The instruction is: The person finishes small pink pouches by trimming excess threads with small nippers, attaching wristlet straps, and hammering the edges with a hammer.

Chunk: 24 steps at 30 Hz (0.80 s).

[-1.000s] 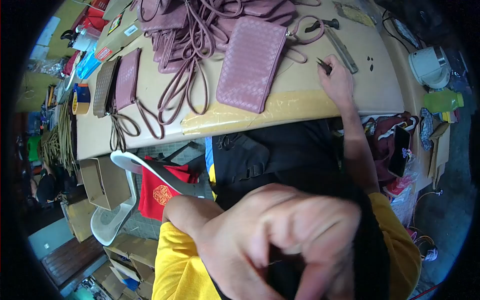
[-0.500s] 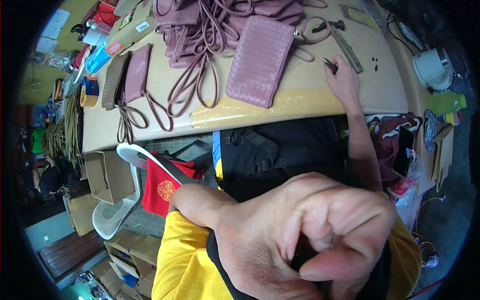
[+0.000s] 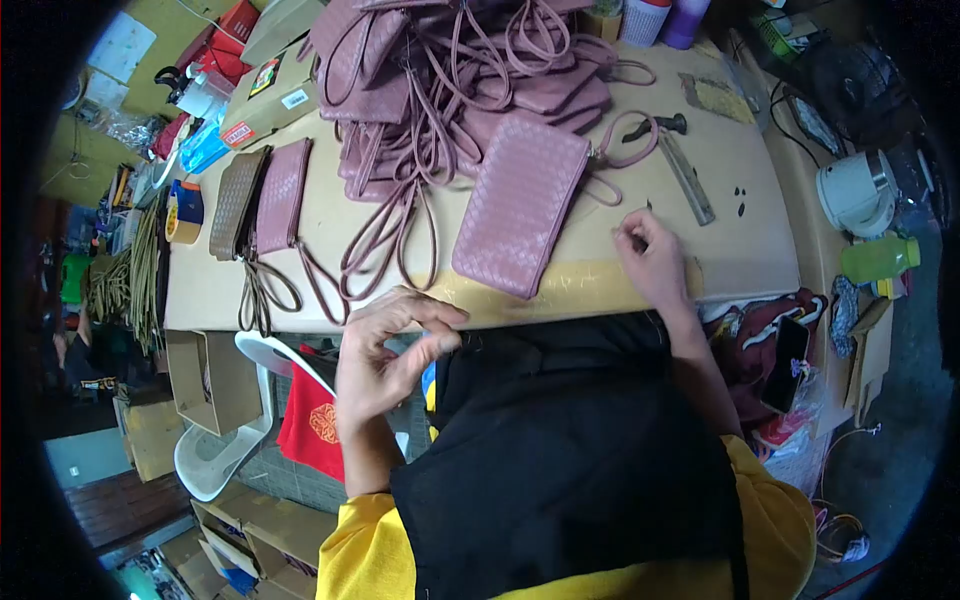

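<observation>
My left hand (image 3: 385, 355) is over the table's front edge, its index finger and thumb curved with their tips nearly together. Anything between those tips is too small to make out. My right hand (image 3: 657, 262) rests above the tape strip at the front of the table. Its fingers are curled round a small dark pointed tool (image 3: 639, 243), mostly hidden in the grip. Between the hands and slightly farther back lies a mauve woven-pattern pouch (image 3: 520, 205) with a zip and wrist loop. Behind it is a heap of similar mauve pouches (image 3: 375, 70) with tangled straps.
A hammer (image 3: 686, 178) and small dark bits (image 3: 740, 202) lie at the right. Brown (image 3: 238, 205) and mauve (image 3: 283, 197) pouches lie at the left, near a tape roll (image 3: 184, 212) and a cardboard box (image 3: 270, 95). A white chair (image 3: 215, 465) stands below left.
My left hand has gone from close before the camera to the table's front edge. My right hand has come slightly left and nearer, away from the hammer. The camera view has shifted too.
</observation>
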Tool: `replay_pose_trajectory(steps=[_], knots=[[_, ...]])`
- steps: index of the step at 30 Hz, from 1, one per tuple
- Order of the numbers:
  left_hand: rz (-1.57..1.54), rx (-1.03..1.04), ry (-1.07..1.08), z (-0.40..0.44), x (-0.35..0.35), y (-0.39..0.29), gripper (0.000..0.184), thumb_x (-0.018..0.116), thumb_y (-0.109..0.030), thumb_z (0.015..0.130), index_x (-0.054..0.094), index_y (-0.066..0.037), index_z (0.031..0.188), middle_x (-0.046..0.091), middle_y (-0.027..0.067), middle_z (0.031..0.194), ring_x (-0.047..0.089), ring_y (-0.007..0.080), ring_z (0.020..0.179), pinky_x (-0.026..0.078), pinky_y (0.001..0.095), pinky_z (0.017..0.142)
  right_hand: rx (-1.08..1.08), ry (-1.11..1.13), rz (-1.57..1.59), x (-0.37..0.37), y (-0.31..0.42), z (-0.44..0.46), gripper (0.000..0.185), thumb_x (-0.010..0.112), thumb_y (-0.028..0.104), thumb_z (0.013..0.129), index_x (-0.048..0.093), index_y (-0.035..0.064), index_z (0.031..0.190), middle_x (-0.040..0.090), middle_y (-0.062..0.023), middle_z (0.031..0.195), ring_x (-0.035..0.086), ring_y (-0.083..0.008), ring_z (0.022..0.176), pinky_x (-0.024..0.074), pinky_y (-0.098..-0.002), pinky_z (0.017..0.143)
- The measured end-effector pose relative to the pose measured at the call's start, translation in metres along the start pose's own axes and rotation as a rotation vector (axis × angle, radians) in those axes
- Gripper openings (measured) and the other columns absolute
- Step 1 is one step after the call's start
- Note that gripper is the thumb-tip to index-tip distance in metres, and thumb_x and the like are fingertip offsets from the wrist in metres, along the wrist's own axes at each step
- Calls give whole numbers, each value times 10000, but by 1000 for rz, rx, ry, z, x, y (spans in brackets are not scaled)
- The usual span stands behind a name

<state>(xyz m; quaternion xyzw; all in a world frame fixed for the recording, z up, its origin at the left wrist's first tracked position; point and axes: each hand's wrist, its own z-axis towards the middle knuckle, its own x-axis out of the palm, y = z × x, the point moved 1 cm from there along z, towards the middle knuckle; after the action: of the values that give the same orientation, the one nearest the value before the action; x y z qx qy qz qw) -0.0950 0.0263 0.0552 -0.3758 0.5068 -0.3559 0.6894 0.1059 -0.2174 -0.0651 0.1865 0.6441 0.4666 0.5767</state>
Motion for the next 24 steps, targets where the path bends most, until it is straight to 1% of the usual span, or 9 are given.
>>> replay_pose_trajectory(steps=[3,5,7,10,12,13,15,20,24], knots=[[-217,247,-559,1,8,-14,104,644,-101,808,644,-4,847,613,52,754,580,185,716,457,301,639,-27,84,65,15,14,-1,152,646,118,801,553,32,886,631,-121,741,640,-248,682,484,-341,618],[268,707,-951,13,-7,-46,151,606,-174,835,624,-27,867,544,27,706,537,182,669,438,296,598,-68,98,63,22,19,1,159,649,120,799,550,31,885,630,-120,745,641,-254,685,486,-343,622],[-220,1189,-1216,25,-19,-82,200,603,-221,814,605,-32,877,513,18,682,504,164,601,425,278,560,-112,152,91,33,19,2,169,657,112,780,544,36,880,627,-121,751,639,-276,697,487,-362,622],[-461,1267,-1037,20,-33,-97,134,585,-62,811,674,-162,805,579,87,707,531,185,797,372,339,698,-160,170,-47,37,21,2,186,659,83,740,543,54,883,623,-118,766,630,-310,711,481,-394,622],[-513,1348,-269,33,-42,-96,459,541,-270,899,438,-95,1311,518,142,1262,463,263,1216,429,379,989,-148,180,-46,38,17,1,195,658,75,726,546,72,887,621,-112,777,628,-309,719,480,-396,631],[-515,1351,-274,35,-43,-100,459,541,-270,899,438,-95,1311,518,142,1262,463,263,1216,429,379,989,-151,181,-51,39,15,2,195,658,75,726,546,72,887,621,-112,777,628,-309,719,480,-396,631],[54,1230,-1368,34,-44,-112,101,614,-76,771,684,-146,790,548,62,628,531,195,709,369,362,703,-148,194,-41,38,14,1,196,656,79,729,543,74,889,621,-112,777,628,-309,719,477,-398,633],[-190,1294,-842,-3,-86,-111,66,595,-122,780,645,-101,743,523,78,608,537,235,693,379,401,726,-173,201,-117,37,21,1,201,656,81,730,541,74,894,622,-107,781,628,-311,729,478,-400,634],[-421,1277,-563,28,-45,-125,445,554,-262,894,450,-132,1307,571,108,1195,521,236,1156,445,334,963,-125,192,-50,38,21,3,252,648,79,750,546,74,981,631,-110,812,635,-298,756,484,-383,662]])
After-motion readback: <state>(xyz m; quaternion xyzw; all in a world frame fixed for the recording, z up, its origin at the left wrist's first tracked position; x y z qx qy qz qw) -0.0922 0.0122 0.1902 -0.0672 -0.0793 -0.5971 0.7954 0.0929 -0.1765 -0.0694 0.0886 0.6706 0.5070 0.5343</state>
